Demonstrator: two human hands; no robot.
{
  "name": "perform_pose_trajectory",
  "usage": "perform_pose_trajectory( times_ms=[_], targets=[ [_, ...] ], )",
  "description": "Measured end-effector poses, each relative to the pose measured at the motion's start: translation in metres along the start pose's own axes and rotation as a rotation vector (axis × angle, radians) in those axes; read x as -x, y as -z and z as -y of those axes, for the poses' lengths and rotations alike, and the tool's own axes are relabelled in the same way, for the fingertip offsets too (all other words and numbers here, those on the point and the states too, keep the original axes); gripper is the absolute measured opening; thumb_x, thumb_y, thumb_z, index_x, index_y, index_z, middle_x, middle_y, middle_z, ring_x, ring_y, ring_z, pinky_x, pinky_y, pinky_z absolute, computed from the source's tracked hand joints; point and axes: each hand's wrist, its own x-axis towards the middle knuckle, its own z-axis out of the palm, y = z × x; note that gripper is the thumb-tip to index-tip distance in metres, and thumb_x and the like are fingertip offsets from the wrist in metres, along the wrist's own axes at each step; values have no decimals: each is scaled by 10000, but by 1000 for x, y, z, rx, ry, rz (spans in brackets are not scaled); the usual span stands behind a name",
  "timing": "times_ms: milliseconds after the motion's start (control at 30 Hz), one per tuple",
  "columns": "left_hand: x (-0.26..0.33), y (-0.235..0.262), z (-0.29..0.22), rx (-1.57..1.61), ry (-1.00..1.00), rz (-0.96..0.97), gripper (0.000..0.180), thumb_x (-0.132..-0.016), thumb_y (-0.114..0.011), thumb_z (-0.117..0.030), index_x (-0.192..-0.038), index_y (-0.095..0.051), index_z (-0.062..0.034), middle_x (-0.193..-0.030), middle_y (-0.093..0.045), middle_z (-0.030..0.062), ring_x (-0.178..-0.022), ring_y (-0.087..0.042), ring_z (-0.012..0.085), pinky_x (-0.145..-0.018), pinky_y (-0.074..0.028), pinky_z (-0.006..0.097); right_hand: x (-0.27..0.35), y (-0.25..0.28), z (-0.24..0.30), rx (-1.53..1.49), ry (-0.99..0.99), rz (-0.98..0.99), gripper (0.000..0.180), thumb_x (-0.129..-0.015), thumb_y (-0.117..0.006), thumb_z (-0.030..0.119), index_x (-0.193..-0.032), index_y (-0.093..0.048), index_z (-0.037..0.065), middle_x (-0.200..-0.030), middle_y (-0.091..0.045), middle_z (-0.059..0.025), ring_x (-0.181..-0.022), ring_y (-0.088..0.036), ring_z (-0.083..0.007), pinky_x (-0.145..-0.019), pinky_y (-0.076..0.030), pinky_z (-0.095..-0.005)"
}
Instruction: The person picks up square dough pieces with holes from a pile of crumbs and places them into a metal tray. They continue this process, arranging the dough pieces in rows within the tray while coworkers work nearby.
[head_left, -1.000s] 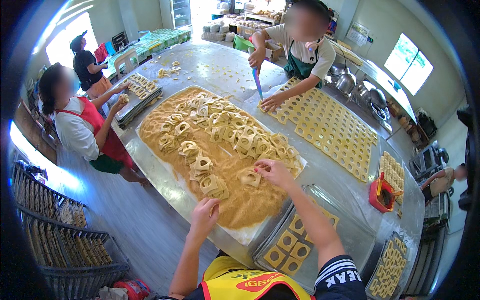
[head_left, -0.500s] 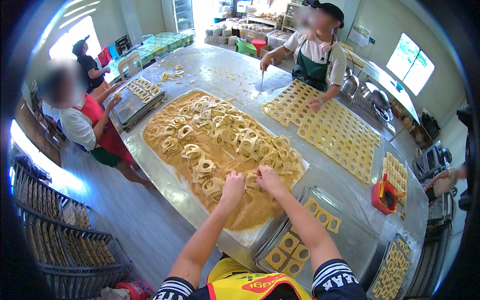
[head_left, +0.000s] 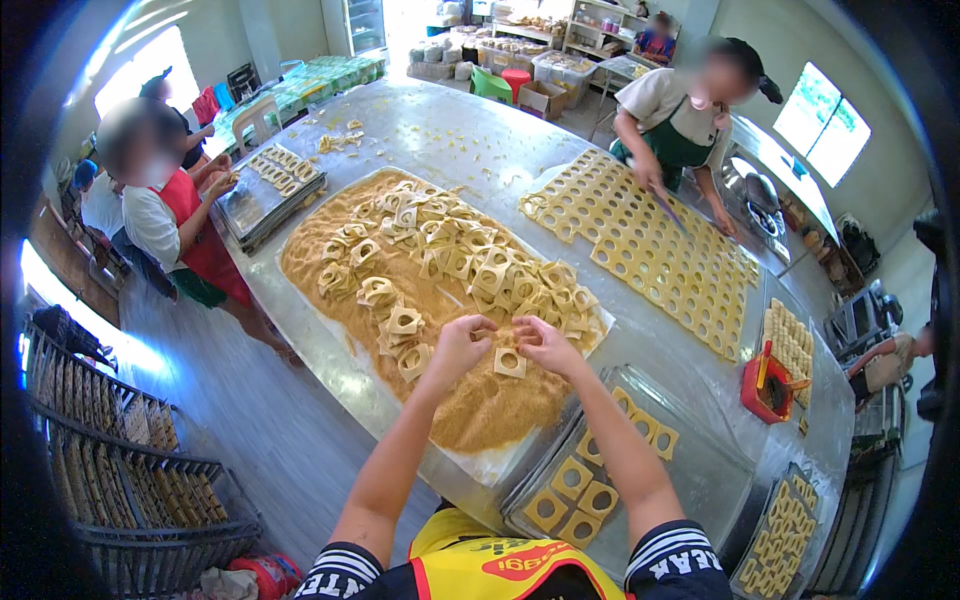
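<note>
A wide bed of brown crumbs (head_left: 480, 410) lies on a white sheet on the steel table (head_left: 450, 130). Several square dough pieces with square holes (head_left: 450, 250) are heaped on it. My left hand (head_left: 458, 345) and my right hand (head_left: 548, 345) sit side by side over the near part of the crumbs, fingers curled and nearly touching. One dough square (head_left: 510, 362) lies flat on the crumbs just below and between them, with my fingertips at its far edge. Whether either hand grips it is unclear.
A metal tray (head_left: 700, 470) at my right holds several crumbed squares (head_left: 572, 478). A sheet of punched dough (head_left: 660, 240) lies beyond, where a person in a green apron (head_left: 675, 130) works. A red tub (head_left: 768, 388), a person in a red apron (head_left: 170, 210), their tray (head_left: 265, 190) and wire racks (head_left: 120, 450) surround the table.
My left hand rose from the table's near edge to join my right hand over the crumbs. Both now close in on one dough square. The person opposite shifted along the punched dough.
</note>
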Motion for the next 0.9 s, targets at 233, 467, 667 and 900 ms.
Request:
perform_pose_trajectory(
  times_ms=[233,467,667,900],
  targets=[
    [12,4,-12,144,90,97,362,-768,-638,-29,-1129,-659,-6,-963,-687,78,-775,-643,119,-668,-533,284,7,-8,22,-441,-279,141,315,-886,-678,102,-1184,-576,103,-940,-678,-36,-852,-655,-126,-704,-551,-300],
    [53,0,5,-416,-45,88,320,-736,-647,-32,-1054,-677,-49,-939,-648,192,-891,-635,369,-803,-519,419,31,-20,3,580,64,-5,259,-796,-637,89,-1053,-648,62,-877,-691,-115,-799,-669,-266,-733,-534,-373],
    [101,-22,9,-449,-185,219,238,-738,-704,-130,-957,-662,-50,-947,-630,167,-891,-616,360,-796,-510,425,32,-33,-5,801,408,87,228,-792,-606,85,-1011,-670,68,-880,-661,-158,-861,-646,-344,-794,-522,-418],
    [105,-14,13,-223,-39,7,155,-813,-662,-131,-930,-661,-29,-795,-640,134,-771,-634,332,-716,-514,419,14,-38,-11,786,217,91,188,-813,-634,102,-984,-701,62,-888,-680,-112,-817,-658,-272,-753,-534,-368]
  ],
)
